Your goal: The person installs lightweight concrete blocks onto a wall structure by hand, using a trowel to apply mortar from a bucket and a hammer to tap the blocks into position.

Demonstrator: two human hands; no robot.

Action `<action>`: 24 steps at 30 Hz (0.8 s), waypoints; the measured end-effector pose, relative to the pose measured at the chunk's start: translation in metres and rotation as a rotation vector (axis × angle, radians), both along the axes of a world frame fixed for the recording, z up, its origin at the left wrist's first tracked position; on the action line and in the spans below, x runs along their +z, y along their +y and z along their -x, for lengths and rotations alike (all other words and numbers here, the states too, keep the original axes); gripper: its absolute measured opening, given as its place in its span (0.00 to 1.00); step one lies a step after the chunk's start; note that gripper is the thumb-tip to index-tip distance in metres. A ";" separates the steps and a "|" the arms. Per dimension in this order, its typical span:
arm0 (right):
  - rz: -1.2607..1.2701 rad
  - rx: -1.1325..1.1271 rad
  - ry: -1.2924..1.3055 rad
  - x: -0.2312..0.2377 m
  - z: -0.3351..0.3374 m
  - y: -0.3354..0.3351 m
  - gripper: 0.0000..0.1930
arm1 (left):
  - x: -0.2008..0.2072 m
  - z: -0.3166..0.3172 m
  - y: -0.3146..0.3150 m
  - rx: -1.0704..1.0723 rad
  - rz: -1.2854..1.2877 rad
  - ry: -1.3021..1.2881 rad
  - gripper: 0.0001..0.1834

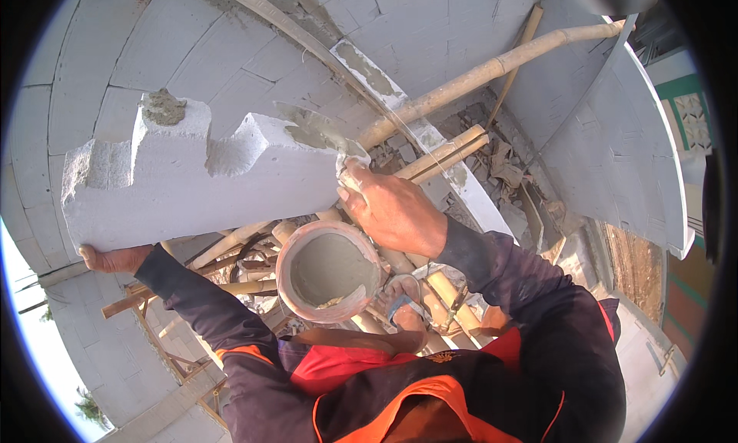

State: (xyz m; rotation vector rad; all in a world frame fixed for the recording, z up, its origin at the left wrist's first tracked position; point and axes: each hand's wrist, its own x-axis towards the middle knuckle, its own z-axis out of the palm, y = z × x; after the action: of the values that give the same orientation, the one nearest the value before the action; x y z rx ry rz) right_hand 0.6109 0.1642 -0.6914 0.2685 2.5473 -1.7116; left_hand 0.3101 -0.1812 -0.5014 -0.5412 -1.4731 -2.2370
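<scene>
Right hand [400, 212]: clamped on trowel [342, 141] | Left hand [117, 258]: under notched block [184, 185], closure unclear | Orange emblem [440, 357]: below right hand

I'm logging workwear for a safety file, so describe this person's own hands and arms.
The left hand and right hand are bare, with no gloves in sight. Both arms wear long, dark sleeves reaching about to the wrist: the left sleeve has a bright orange band higher up, and the right sleeve ends in a plain dark cuff.
</scene>
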 end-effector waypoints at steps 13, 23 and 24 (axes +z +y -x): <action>0.029 -0.009 -0.185 -0.067 0.006 0.011 0.29 | -0.002 0.010 -0.019 -0.164 0.035 -0.035 0.40; 0.115 -0.129 0.288 0.029 0.024 0.010 0.26 | -0.007 -0.004 0.007 -0.150 -0.028 -0.023 0.43; 0.126 -0.108 0.290 0.051 0.025 0.001 0.26 | -0.006 -0.006 0.009 -0.174 -0.016 -0.017 0.43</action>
State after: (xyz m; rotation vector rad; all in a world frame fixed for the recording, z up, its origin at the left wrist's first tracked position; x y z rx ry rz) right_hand 0.5860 0.1656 -0.6406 0.1633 2.6446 -2.0812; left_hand 0.3157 -0.1720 -0.5074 -0.6702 -1.4653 -2.3885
